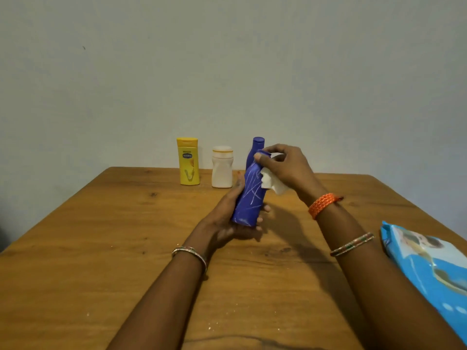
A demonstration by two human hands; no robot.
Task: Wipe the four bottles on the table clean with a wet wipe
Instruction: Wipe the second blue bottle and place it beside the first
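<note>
The left hand (228,218) grips the base of a scratched blue bottle (250,195), tilted above the worktop (101,248) centre. The right hand (285,165) pinches a white wet wipe (274,183) against its neck. At twelve o'clock stand a yellow lotion bottle (189,161), a white bottle (222,166) and a second blue bottle (255,150). A blue wipes pack (429,269) lies at four o'clock.

Three bottles (222,167) stand at the table's (75,248) far edge, behind the held bottle (249,195); a pack (427,269) lies right.
</note>
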